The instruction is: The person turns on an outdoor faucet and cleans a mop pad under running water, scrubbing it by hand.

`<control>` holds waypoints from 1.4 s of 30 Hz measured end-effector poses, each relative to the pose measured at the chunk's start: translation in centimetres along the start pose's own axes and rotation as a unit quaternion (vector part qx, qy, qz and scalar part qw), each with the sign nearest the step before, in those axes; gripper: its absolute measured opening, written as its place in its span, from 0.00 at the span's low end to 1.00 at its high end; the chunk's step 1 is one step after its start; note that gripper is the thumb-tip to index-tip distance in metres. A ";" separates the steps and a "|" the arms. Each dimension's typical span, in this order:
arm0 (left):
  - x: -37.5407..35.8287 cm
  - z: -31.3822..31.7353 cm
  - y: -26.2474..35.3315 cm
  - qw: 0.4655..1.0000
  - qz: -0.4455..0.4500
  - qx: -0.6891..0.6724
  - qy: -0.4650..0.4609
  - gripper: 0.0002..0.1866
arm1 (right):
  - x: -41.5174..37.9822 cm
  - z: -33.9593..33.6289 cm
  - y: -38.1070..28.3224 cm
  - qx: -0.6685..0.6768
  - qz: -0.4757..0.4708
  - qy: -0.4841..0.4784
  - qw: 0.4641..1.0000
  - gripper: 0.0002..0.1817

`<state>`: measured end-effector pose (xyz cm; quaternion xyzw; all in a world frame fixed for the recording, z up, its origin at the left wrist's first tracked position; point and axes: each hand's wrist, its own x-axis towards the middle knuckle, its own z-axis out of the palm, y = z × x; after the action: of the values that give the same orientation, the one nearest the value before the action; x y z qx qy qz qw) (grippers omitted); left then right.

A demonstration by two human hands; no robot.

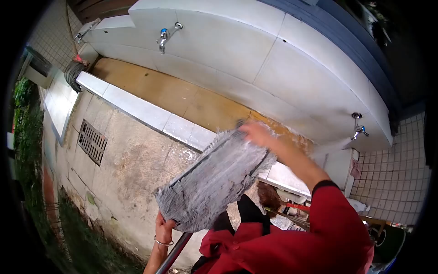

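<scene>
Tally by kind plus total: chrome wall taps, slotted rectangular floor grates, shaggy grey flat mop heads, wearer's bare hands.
Chrome wall taps: 3
Slotted rectangular floor grate: 1
Shaggy grey flat mop head: 1
Bare hands, left hand and right hand: 2
Total: 7

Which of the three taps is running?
The right tap, the one lowest in the picture: whitish water sprays from its spout. No stream shows from the middle tap or the far-left tap.
</scene>
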<state>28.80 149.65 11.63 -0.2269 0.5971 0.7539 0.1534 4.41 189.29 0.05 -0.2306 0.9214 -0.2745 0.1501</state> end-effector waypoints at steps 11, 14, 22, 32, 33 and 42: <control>-0.8 1.7 1.7 0.997 -0.012 -0.037 0.065 0.33 | 0.3 1.8 -8.5 0.046 -0.137 0.014 0.989 0.18; -0.6 0.6 1.1 0.999 -0.010 -0.024 0.043 0.32 | -2.7 -0.8 7.0 0.026 0.145 -0.040 0.988 0.21; -0.2 1.8 1.5 0.997 0.001 -0.027 0.074 0.30 | -3.8 -1.7 -6.1 0.135 0.020 0.035 0.990 0.22; 0.1 1.7 2.4 0.995 -0.054 -0.045 0.065 0.31 | -7.7 -5.7 -2.0 0.058 0.174 0.105 0.977 0.21; 0.0 1.8 2.5 0.996 -0.056 -0.042 0.061 0.31 | -7.0 -3.6 -5.1 0.120 0.056 0.091 0.987 0.20; 0.2 0.5 2.0 0.996 -0.065 -0.037 0.039 0.30 | -12.2 -1.7 6.7 0.063 0.238 0.044 0.968 0.21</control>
<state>27.52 149.62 13.31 -0.2999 0.5587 0.7544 0.1699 11.80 201.24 -0.65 0.0179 0.9362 -0.2985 0.1845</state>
